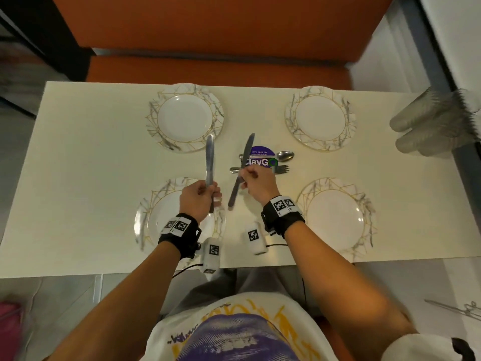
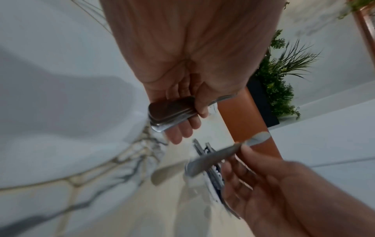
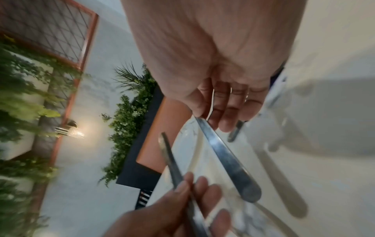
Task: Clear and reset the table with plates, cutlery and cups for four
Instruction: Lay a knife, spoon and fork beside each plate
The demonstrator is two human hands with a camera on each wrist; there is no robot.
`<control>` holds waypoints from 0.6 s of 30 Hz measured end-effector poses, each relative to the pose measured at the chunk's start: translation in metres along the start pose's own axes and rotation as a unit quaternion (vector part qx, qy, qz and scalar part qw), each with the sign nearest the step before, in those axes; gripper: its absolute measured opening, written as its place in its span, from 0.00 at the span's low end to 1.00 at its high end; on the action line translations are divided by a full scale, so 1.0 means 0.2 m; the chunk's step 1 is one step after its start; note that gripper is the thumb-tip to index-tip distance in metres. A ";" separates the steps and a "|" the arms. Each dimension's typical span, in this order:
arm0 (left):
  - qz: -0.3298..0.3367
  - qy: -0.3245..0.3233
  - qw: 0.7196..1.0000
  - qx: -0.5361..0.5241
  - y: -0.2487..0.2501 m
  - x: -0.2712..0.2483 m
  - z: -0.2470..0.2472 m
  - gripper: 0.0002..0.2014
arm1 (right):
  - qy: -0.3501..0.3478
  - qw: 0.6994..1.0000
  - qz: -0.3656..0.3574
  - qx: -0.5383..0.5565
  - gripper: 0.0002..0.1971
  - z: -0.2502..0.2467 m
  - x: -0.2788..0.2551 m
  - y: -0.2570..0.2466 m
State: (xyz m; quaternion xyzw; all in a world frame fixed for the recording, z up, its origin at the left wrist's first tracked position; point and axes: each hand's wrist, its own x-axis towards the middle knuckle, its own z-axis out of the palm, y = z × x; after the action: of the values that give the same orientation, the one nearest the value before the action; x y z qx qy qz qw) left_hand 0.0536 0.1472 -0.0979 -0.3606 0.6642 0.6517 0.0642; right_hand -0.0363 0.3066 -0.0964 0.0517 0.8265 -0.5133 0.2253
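Four marble-rimmed plates sit on the pale bench [image 1: 78, 152], two on the far side and two near the person. The far left plate [image 1: 185, 118] and far right plate [image 1: 320, 118] are bare. The near right plate [image 1: 335, 217] is bare too, and the near left plate [image 1: 153, 222] lies partly under the left forearm.

The left hand [image 1: 199, 198] is clenched round the handles of a bunch of knives [image 1: 209, 160], blades pointing away toward the far left plate; the left wrist view shows several handles stacked together in that grip [image 2: 172, 110]. The right hand [image 1: 257, 182] pinches a single knife [image 1: 240, 170] near its middle, held aslant over the bench with the tip toward the far side and the handle hanging down between the two hands. The two hands are close together but the knives do not touch.

Just beyond the right hand, a spoon [image 1: 285, 155] and a fork [image 1: 279, 169] lie on the bench across a round purple sticker [image 1: 261, 152] at its middle, between the four plates.

At the right end of the bench lie stacks of clear cups [image 1: 429, 123] on their sides, blurred. An orange seat [image 1: 218, 69] runs along the far side.
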 end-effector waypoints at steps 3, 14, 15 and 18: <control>-0.015 0.015 1.000 -0.004 -0.08 -0.04 -0.11 0.06 | -0.011 0.997 0.033 -0.064 0.08 0.05 -0.13 0.13; -0.015 -0.008 1.000 -0.013 -0.18 -0.10 -0.27 0.08 | -0.005 0.970 0.106 -0.217 0.12 0.24 -0.30 0.33; -0.013 -0.011 1.000 -0.010 -0.19 -0.10 -0.27 0.08 | -0.007 0.965 0.111 -0.236 0.14 0.24 -0.31 0.33; -0.005 -0.017 1.000 -0.011 -0.19 -0.11 -0.28 0.08 | 0.024 0.962 0.076 -0.263 0.12 0.22 -0.34 0.33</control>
State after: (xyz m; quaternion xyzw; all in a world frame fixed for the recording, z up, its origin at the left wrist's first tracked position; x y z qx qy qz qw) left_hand 0.1121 0.1098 -0.1078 -0.3537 0.6537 0.6648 0.0750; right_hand 0.0587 0.3082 -0.1379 0.0656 0.9313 -0.2578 0.2490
